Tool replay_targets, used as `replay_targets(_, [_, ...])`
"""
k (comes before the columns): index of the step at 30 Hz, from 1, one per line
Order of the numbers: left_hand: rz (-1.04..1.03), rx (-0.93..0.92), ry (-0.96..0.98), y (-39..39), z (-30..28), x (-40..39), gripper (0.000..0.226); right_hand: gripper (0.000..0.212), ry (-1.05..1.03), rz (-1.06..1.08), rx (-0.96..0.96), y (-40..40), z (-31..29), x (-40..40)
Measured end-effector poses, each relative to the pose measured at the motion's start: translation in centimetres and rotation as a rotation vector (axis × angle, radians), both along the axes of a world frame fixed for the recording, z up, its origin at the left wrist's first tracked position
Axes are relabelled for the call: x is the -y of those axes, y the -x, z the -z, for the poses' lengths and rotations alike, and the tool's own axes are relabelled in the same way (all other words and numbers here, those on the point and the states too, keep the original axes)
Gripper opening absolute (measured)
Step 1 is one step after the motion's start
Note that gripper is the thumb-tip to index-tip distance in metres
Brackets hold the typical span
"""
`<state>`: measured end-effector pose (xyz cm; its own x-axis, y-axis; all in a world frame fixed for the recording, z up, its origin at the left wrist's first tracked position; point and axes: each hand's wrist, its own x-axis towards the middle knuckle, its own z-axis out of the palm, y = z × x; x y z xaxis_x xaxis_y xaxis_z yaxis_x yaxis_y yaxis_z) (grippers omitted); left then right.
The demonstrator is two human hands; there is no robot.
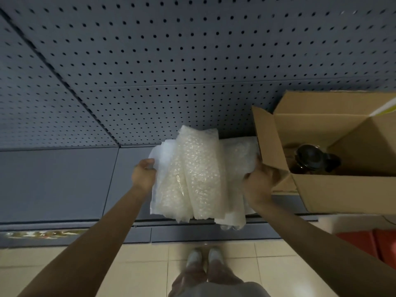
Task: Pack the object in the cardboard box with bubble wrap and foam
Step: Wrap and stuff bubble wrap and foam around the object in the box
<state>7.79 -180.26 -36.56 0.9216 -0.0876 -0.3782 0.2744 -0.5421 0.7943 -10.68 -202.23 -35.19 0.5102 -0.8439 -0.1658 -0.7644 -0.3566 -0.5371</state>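
Note:
A loose stack of bubble wrap (192,176) and thin white foam sheets (159,159) lies on the grey shelf (60,183). My left hand (143,175) grips the stack's left edge, fingers curled on the foam. My right hand (258,184) holds the stack's right side, close to the box's left flap. The open cardboard box (342,191) stands at the right on the shelf. Inside it sits a dark glass jar-like object with a black lid (311,160).
A grey pegboard wall (171,71) rises behind the shelf. The shelf's front edge runs across below the stack. Beige floor tiles (139,273) and my feet (205,257) are below. Something red (372,243) sits low at the right.

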Motion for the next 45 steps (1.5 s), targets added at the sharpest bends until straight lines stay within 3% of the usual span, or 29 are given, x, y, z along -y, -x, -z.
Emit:
replay_targets(2, [0.033, 0.072, 0.021, 0.6, -0.7, 0.3, 0.034, 0.052, 0.237, -0.130, 0.061, -0.1, -0.4, -1.9])
replay_targets(3, [0.065, 0.107, 0.041, 1.0, -1.0, 0.6, 0.033, 0.049, 0.237, -0.164, 0.124, -0.4, -0.5, -2.5])
replay_targets(6, [0.227, 0.159, 0.152, 2.6, -1.7, 1.6, 0.032, 0.041, 0.022, -0.206, 0.121, -1.6, -0.6, -3.8])
replay_targets(9, [0.445, 0.152, 0.080, 4.7, -1.4, 2.3, 0.025, 0.058, -0.280, -0.133, 0.039, -2.7, -1.1, -4.9])
replay_targets(11, [0.505, 0.093, 0.057, 5.6, -0.9, 2.9, 0.028, 0.062, -0.352, -0.103, 0.021, -3.2, -1.0, -5.1])
replay_targets(16, [0.383, -0.153, 0.173, 6.1, -0.7, 3.7, 0.037, 0.056, -0.464, -0.058, 0.079, -3.1, -0.5, -5.1])
replay_targets(26, [0.282, -0.275, 0.372, 5.0, -2.9, 3.2, 0.058, 0.035, -0.703, -0.069, 0.351, -3.5, -1.7, -4.5])
replay_targets(30, [0.348, -0.357, 0.527, 3.9, -5.0, 2.5, 0.032, 0.025, -0.800, -0.111, 0.490, -3.9, -3.8, -4.0])
replay_targets(32, [0.426, -0.370, 0.572, 3.3, -6.0, 2.2, 0.030, 0.021, -0.852, -0.142, 0.557, -4.2, -5.3, -3.9])
replay_targets(36, [0.467, -0.388, 0.645, 2.3, -8.7, 2.0, 0.044, 0.029, -0.859, -0.269, 0.601, -4.6, -8.6, -3.9])
replay_targets(45, [0.599, -0.302, 0.867, 1.7, -14.2, 3.3, 0.036, 0.039, -0.672, -0.406, 0.732, -3.9, -15.3, -3.1])
